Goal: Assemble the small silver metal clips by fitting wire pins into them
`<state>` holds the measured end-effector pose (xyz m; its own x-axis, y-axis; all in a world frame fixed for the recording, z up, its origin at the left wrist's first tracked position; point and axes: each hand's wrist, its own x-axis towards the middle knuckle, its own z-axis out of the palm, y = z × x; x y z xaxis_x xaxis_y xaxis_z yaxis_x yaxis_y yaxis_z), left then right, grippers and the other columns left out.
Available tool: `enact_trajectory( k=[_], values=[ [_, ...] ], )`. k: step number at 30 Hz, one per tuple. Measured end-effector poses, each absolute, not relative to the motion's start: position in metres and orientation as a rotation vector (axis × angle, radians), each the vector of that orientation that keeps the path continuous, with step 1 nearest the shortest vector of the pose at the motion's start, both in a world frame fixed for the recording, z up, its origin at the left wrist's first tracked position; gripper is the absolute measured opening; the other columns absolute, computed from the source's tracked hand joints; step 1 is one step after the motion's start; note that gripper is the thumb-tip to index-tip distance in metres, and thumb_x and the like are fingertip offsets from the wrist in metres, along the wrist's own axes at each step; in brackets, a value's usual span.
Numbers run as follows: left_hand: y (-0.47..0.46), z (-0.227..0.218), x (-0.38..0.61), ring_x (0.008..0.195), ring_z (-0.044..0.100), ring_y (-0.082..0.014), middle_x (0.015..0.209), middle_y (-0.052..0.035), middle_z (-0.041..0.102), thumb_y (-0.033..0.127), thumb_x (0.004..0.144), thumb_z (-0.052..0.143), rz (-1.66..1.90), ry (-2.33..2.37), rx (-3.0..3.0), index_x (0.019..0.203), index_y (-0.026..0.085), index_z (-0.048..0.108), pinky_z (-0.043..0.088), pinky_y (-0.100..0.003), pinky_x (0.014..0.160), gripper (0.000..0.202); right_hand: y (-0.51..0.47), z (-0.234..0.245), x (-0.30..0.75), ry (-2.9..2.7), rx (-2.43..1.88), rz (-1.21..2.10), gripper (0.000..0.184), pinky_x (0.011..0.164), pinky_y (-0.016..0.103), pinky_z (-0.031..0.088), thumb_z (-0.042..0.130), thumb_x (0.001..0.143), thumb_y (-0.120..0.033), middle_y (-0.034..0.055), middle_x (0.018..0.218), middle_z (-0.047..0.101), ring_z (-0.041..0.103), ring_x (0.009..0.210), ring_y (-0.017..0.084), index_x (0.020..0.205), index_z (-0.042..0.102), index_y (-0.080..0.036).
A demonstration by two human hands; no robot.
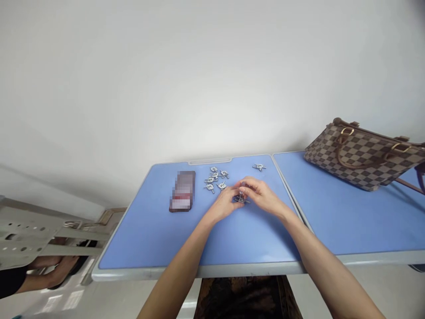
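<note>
While the left hand (223, 204) and the right hand (262, 196) are brought close together over the middle of a blue-topped table (149, 239), a small metal fitting (241, 199) is pinched between them. Its ends are seen sticking out below the fingertips (245, 185), and most of its middle is hidden by the fingers. Its exact shape cannot be made out, nor can it be told whether it is clear of the tabletop. Just beyond the hands, a loose cluster of similar fittings (213, 179) is spread, and a single fitting (259, 167) is lying apart near the far edge. Left of the cluster, a dark flat object (182, 191) is seen, its face obscured by pixelation. A checked brown handbag (361, 157) is placed on an adjoining blue table (348, 221). At the lower left, another person's hand (58, 270) is partly seen beyond the table edge, near a white perforated rack (23, 235) — both are cut off by the frame.
</note>
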<state>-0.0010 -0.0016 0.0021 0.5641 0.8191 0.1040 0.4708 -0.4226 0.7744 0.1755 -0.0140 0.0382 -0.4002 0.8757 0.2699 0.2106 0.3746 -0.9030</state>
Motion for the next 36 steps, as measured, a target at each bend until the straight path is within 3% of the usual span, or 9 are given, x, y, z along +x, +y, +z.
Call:
enact_trajectory(
  k=[11, 14, 18, 21, 24, 26, 29, 33, 36],
  values=[
    [-0.004, 0.009, 0.003, 0.105, 0.057, -0.0236, 0.110, -0.0021, 0.064, 0.013, 0.075, 0.061, 0.678, 0.991, 2.060, 0.093, 0.019, 0.068, 0.043, -0.038, 0.096, 0.019, -0.015, 0.038, 0.174, -1.933, -0.952, 0.938, 0.018, 0.067, 0.026, 0.045, 0.045, 0.093, -0.021, 0.0026, 0.086, 0.059, 0.056, 0.074, 0.013, 0.093, 0.063, -0.018],
    [-0.002, 0.007, 0.002, 0.107, 0.057, -0.0248, 0.111, -0.0035, 0.065, 0.014, 0.074, 0.063, 0.664, 1.042, 2.067, 0.095, 0.019, 0.069, 0.043, -0.039, 0.097, 0.022, -0.014, 0.037, 0.174, -1.960, -0.951, 0.893, 0.022, 0.070, 0.027, 0.047, 0.045, 0.093, -0.020, 0.0042, 0.091, 0.061, 0.058, 0.079, 0.014, 0.107, 0.061, -0.019],
    [0.003, 0.002, 0.001, 0.105, 0.057, -0.0252, 0.109, -0.0052, 0.065, 0.017, 0.073, 0.066, 0.660, 1.046, 2.063, 0.096, 0.020, 0.069, 0.043, -0.042, 0.098, 0.023, -0.013, 0.036, 0.172, -1.964, -0.943, 0.773, 0.043, 0.078, 0.031, 0.049, 0.045, 0.091, -0.015, 0.0036, 0.093, 0.063, 0.059, 0.081, 0.015, 0.134, 0.041, -0.020],
    [0.008, 0.002, 0.001, 0.101, 0.059, -0.0250, 0.105, -0.0055, 0.066, 0.019, 0.073, 0.065, 0.679, 1.056, 2.027, 0.093, 0.019, 0.068, 0.044, -0.042, 0.096, 0.021, -0.011, 0.035, 0.169, -2.088, -0.952, 0.559, 0.036, 0.088, 0.035, 0.046, 0.042, 0.091, -0.013, 0.0079, 0.102, 0.065, 0.058, 0.097, 0.019, 0.126, 0.049, -0.019],
    [0.012, 0.006, 0.002, 0.097, 0.060, -0.0242, 0.101, -0.0046, 0.067, 0.022, 0.072, 0.063, 0.690, 1.042, 2.019, 0.086, 0.018, 0.067, 0.047, -0.041, 0.092, 0.015, -0.007, 0.035, 0.167, -2.155, -0.944, 0.476, 0.036, 0.093, 0.033, 0.044, 0.042, 0.093, -0.013, 0.0083, 0.114, 0.063, 0.056, 0.105, 0.018, 0.128, 0.049, -0.020],
    [0.013, 0.009, 0.003, 0.092, 0.062, -0.0231, 0.098, -0.0048, 0.067, 0.024, 0.072, 0.062, 0.682, 1.074, 2.000, 0.087, 0.017, 0.066, 0.050, -0.039, 0.087, 0.016, -0.005, 0.036, 0.166, -2.169, -0.931, 0.460, 0.031, 0.090, 0.030, 0.045, 0.047, 0.094, -0.021, 0.0072, 0.109, 0.063, 0.057, 0.099, 0.017, 0.124, 0.053, -0.019],
    [0.012, 0.012, 0.004, 0.090, 0.062, -0.0235, 0.097, -0.0048, 0.067, 0.029, 0.074, 0.062, 0.643, 1.076, 2.015, 0.082, 0.018, 0.066, 0.050, -0.040, 0.088, 0.015, -0.004, 0.034, 0.166, -2.135, -0.957, 0.459, 0.029, 0.085, 0.027, 0.045, 0.046, 0.094, -0.018, 0.0058, 0.103, 0.061, 0.057, 0.092, 0.015, 0.122, 0.056, -0.020],
    [0.012, 0.011, 0.003, 0.094, 0.061, -0.0249, 0.097, -0.0038, 0.068, 0.031, 0.073, 0.063, 0.611, 1.109, 2.030, 0.084, 0.019, 0.067, 0.047, -0.044, 0.091, 0.017, -0.003, 0.032, 0.166, -2.096, -0.928, 0.513, 0.039, 0.089, 0.029, 0.044, 0.042, 0.091, -0.009, 0.0047, 0.097, 0.063, 0.056, 0.097, 0.016, 0.128, 0.049, -0.020],
    [0.012, 0.008, 0.003, 0.096, 0.060, -0.0245, 0.098, -0.0032, 0.067, 0.028, 0.072, 0.063, 0.634, 1.117, 2.031, 0.086, 0.019, 0.067, 0.046, -0.044, 0.092, 0.017, -0.005, 0.033, 0.166, -2.110, -0.924, 0.547, 0.042, 0.090, 0.032, 0.044, 0.041, 0.091, -0.010, 0.0074, 0.105, 0.064, 0.055, 0.103, 0.018, 0.132, 0.044, -0.018]
  ],
)
